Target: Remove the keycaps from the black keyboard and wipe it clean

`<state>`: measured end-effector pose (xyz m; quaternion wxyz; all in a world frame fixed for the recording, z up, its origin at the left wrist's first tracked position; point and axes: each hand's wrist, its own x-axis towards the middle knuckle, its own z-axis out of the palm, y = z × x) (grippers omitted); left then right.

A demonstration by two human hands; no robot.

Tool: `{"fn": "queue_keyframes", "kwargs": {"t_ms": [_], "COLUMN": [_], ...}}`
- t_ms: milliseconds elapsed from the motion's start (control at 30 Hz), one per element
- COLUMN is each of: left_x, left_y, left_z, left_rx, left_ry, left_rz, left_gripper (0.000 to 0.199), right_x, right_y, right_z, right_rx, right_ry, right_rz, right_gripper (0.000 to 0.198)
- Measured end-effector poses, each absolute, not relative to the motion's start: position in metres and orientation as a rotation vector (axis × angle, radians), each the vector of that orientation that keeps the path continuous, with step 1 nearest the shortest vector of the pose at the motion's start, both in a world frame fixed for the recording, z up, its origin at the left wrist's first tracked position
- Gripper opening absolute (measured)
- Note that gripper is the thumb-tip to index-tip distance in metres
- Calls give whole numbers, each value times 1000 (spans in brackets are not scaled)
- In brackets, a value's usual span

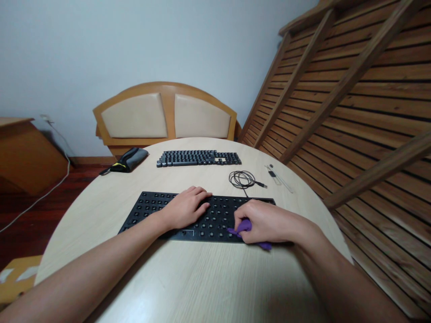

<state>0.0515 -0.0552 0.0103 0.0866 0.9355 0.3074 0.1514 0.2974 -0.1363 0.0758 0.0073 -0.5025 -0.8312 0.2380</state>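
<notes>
A black keyboard base with its keycaps off lies flat on the table in front of me, its switches bare. My left hand rests flat across its middle, fingers stretched out toward the back edge. Near the right end, my right hand is closed around a bunched purple cloth. A corner of the cloth touches the switches, and another end pokes out below the hand. The hand covers part of the keyboard's right side.
Behind the keyboard, loose keycaps stand in keyboard order. A coiled USB cable and a small wire tool lie to the right. A dark pouch sits at the back left of the round table. Slatted wood leans at right.
</notes>
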Motion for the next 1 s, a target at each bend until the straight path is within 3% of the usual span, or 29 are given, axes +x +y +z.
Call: {"fn": "queue_keyframes", "kwargs": {"t_ms": [267, 467, 733, 933, 1000], "left_x": [50, 50, 50, 51, 51], "left_y": [-55, -55, -55, -56, -56], "left_z": [10, 9, 10, 11, 11], "left_rx": [2789, 2784, 2778, 2790, 2793], "left_ry": [904, 908, 891, 896, 900], "left_rz": [464, 467, 455, 452, 450], "left_gripper": [34, 34, 36, 35, 35], "right_x": [296, 296, 286, 290, 290], "right_y": [-141, -133, -139, -128, -127], "right_z": [83, 79, 78, 71, 68], "right_rx": [-1546, -1583, -1537, -1460, -1466], "right_ry": [-2528, -2515, -2586, -2427, -2462], "right_rz": [1071, 629, 1019, 576, 585], "right_gripper": [19, 12, 12, 13, 12]}}
